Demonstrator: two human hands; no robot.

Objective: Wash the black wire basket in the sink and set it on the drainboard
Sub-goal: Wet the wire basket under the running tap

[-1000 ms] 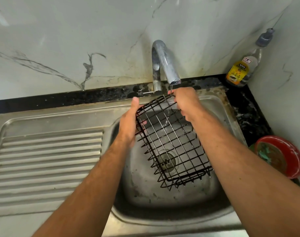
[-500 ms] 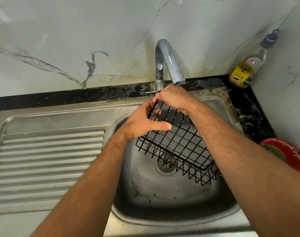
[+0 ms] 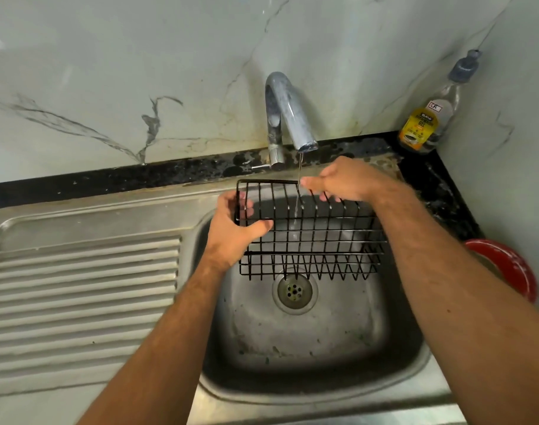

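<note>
I hold the black wire basket [image 3: 317, 240] level above the steel sink bowl [image 3: 292, 342], under the chrome tap [image 3: 288, 111]. A thin stream of water falls from the spout through its wires. My left hand [image 3: 234, 231] grips the basket's left end, thumb across the grid. My right hand [image 3: 344, 179] holds the far top rim, fingers curled over the wire. The ribbed drainboard [image 3: 81, 296] lies to the left of the bowl.
A dish-gel bottle [image 3: 430, 115] stands in the back right corner on the black counter. A red bowl [image 3: 513, 268] sits at the right edge beside the sink. The drain [image 3: 294, 291] shows below the basket. Marble wall runs behind.
The basket has turned from a slanted, end-down tilt to lying level and sideways under the tap. My left hand has shifted to its left end; my right hand stays on the far rim.
</note>
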